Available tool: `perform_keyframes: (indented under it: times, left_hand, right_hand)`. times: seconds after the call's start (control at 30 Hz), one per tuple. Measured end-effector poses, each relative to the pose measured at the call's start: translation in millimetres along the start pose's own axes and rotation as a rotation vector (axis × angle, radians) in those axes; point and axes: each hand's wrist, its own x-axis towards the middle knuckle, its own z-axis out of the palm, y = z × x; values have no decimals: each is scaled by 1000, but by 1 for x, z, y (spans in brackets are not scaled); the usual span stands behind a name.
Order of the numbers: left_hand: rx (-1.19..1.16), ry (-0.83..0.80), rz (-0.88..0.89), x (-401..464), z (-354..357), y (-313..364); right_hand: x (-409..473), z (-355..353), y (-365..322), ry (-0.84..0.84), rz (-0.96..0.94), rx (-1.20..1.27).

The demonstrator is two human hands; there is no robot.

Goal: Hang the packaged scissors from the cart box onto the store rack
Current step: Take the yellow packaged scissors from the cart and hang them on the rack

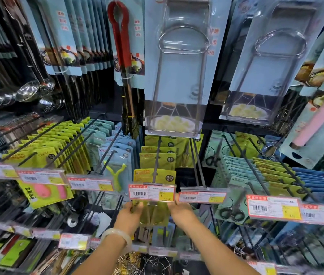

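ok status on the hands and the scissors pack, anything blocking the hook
Left hand and right hand both grip the green scissors pack. Pack sits just below the price tag at the hook's tip. Tag hides the pack's top edge.

Yellow-green card is being shown on the scissors pack [153, 212] held at centre. Red borders and yellow patches are being displayed on the white price tag [152, 192] above it. Far up, red handles are being shown on the tongs [120, 42], and pale blue backing on the strainer pack [179, 62]. A milky white bangle [117, 236] is being worn at the near left.

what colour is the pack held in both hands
Yellow-green pack, best seen in the head view.
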Motion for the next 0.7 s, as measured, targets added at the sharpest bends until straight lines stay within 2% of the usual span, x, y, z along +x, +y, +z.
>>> perform_keyframes:
  times: [0.1,0.3,0.53,0.63,0.7]
  left_hand:
    - [-16,38,26,-5,-1,6]
    - [54,11,-30,-14,-9,-2]
    - [111,-39,-2,-25,-12,-8]
    - [169,-84,81,-30,-14,-9]
    - [302,-104,156,-34,-13,-13]
  right_hand:
    - [0,2,-2,25,-5,-2]
    - [-21,4,12,48,-220,117]
    - [-36,10,7,97,-208,216]
    - [-40,12,10,138,-232,134]
    - [-43,16,18,150,-260,10]
